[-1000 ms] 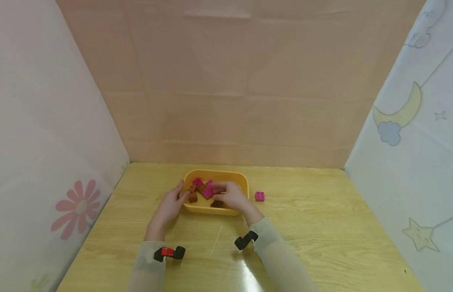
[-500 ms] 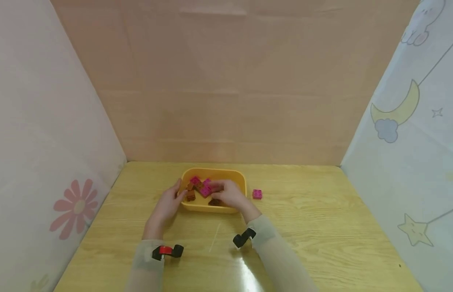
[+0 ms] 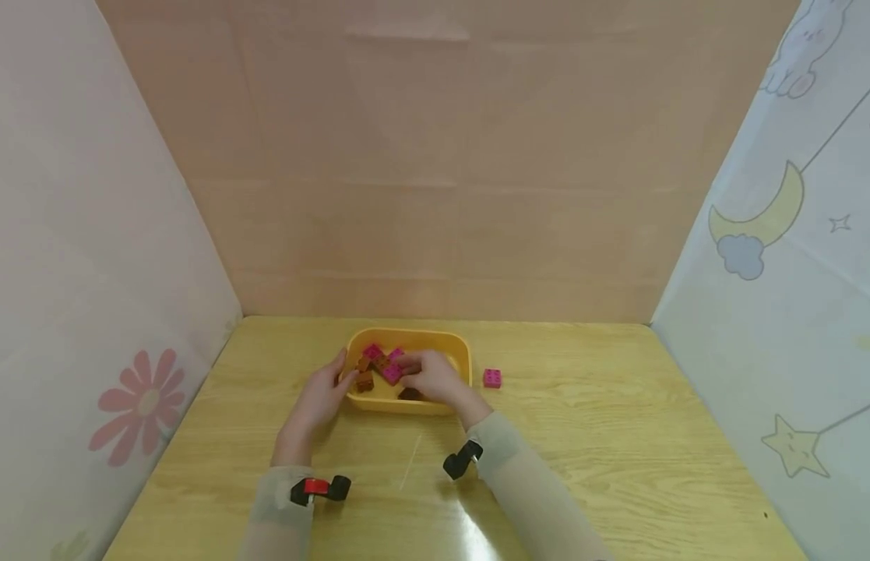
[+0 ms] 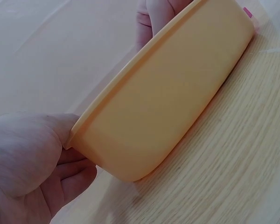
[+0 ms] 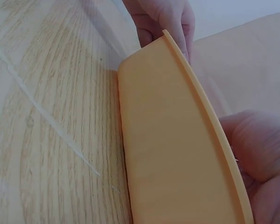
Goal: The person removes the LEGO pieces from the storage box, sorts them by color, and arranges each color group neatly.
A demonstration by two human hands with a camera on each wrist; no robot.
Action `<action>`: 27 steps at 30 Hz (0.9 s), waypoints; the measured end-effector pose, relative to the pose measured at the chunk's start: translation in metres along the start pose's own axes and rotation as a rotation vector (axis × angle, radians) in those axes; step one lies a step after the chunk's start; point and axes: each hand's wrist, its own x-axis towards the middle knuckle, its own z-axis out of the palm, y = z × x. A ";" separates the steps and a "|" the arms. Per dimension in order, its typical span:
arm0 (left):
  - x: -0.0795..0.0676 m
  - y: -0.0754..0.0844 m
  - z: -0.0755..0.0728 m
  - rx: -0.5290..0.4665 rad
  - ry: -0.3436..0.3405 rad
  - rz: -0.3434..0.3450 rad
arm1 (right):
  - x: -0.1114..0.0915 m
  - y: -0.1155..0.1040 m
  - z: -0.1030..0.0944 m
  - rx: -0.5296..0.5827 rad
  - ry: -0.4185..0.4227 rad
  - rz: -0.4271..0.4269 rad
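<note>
I have the left hand [image 3: 321,393] at the left end of the tub [image 3: 406,406], pinching its wall: the left-wrist view shows me the thumb over the rim and other fingers bent along the outside. The right hand [image 3: 435,378] reaches in over the tub's front right part, its fingers pointing left and low inside. From the right-wrist view I mostly get the tub's outer wall, so I cannot tell whether those fingers pinch anything or merely touch it. What I see closest to them is a pink block [image 3: 392,375] near the middle of the tub, just left of the fingertips, and a dark block [image 3: 410,394] by the tub's front wall, partly under the hand. Farther left in the tub I make out an orange-brown block [image 3: 364,382] just inside from the left thumb, and a magenta block [image 3: 372,352] in the back left part. A loose block [image 3: 492,379], also pink, sits studs up on the table [image 3: 617,436], just right of the tub. Behind the tub I see a tan sheet [image 3: 435,195].
</note>
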 end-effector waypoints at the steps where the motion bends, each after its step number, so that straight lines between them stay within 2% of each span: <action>1: 0.000 0.000 0.000 -0.002 0.001 -0.004 | 0.000 -0.001 0.000 -0.014 0.003 -0.003; 8: 0.002 -0.001 0.000 0.021 0.000 0.011 | 0.005 -0.009 0.004 -0.108 0.020 -0.001; 14: 0.002 -0.002 0.001 0.001 -0.007 -0.013 | 0.010 -0.010 0.011 -0.264 0.066 -0.012; 17: 0.002 -0.002 0.001 -0.012 -0.012 -0.024 | 0.012 -0.009 0.014 -0.304 0.076 0.000; 27: 0.002 0.000 0.000 -0.020 -0.010 -0.027 | 0.018 -0.004 0.018 -0.243 0.121 0.065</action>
